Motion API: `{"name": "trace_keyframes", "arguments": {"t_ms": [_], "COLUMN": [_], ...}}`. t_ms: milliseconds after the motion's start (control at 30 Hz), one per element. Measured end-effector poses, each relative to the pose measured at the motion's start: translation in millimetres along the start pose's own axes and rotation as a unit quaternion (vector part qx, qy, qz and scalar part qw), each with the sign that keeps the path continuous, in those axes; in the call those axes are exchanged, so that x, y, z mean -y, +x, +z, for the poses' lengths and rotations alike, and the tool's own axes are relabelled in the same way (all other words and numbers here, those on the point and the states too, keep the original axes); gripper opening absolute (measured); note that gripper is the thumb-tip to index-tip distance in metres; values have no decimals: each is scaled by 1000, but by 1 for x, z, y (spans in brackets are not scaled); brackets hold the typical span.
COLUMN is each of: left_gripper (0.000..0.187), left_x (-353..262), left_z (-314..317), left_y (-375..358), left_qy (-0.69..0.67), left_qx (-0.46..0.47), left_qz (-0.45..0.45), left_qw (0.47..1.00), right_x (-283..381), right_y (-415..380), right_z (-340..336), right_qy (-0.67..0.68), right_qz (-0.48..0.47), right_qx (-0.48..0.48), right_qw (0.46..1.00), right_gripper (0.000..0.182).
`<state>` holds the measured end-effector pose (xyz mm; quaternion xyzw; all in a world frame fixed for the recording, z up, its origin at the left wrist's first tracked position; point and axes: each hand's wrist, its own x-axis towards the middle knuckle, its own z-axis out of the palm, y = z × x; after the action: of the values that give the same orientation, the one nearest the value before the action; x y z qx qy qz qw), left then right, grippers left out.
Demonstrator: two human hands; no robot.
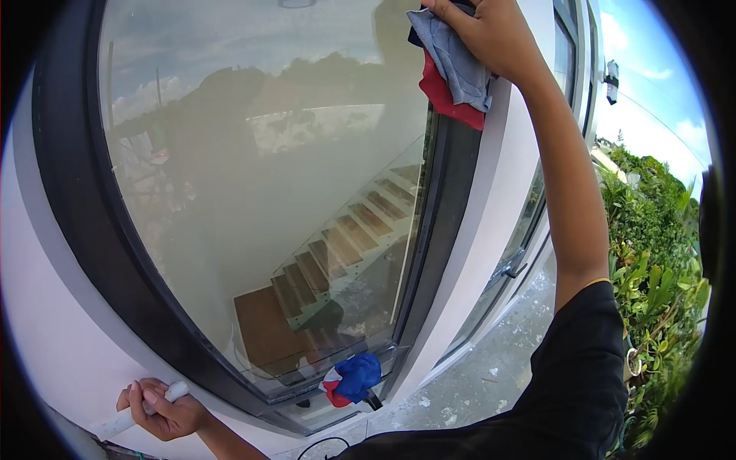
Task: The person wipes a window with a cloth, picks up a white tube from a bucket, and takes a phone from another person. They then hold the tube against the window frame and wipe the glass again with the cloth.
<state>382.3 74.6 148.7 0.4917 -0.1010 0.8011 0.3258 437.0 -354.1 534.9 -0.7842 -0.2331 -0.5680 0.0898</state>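
High on the right side of the window's dark frame (pixel 452 180), my right hand (pixel 491 34) grips a folded cleaning rag (pixel 454 61), grey-blue with a red layer (pixel 452 100) hanging below. The rag lies over the frame's upper right edge and part of the glass pane (pixel 307 176). At lower left, my left hand (pixel 159 410) is closed around a whitish rod (pixel 177 390), whose end sticks out past the fingers. A bunched blue, red and white cloth (pixel 359 377) sits at the window's bottom right corner, with a black piece under it.
Wooden stair treads (pixel 330 257) show in the glass, along with reflections. A white wall (pixel 54 307) surrounds the window. To the right are another window with a handle (pixel 515 264), a stained concrete floor (pixel 491 368) and green plants (pixel 652 268). A thin black cable (pixel 322 441) curves at the bottom.
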Motion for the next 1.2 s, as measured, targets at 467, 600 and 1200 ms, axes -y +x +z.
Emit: {"name": "trace_keyframes", "arguments": {"t_ms": [467, 600, 1200], "left_gripper": [25, 25, 25], "left_x": [2, 3, 1], "left_z": [-9, -9, -7], "left_y": [1, -1, -1], "left_qy": [-23, -23, -35], "left_qx": [20, 14, 15], "left_qz": [-8, -16, -5], "left_qw": [1000, 999, 999], "right_x": [8, 11, -17], "right_y": [6, 5, -2], "right_z": [-2, -1, 13], "right_qy": [-43, -23, -48], "right_qz": [42, -5, -92], "right_qx": [-2, 4, -75], "right_qw": [998, 1000, 992], "right_gripper": [21, 21, 22]}}
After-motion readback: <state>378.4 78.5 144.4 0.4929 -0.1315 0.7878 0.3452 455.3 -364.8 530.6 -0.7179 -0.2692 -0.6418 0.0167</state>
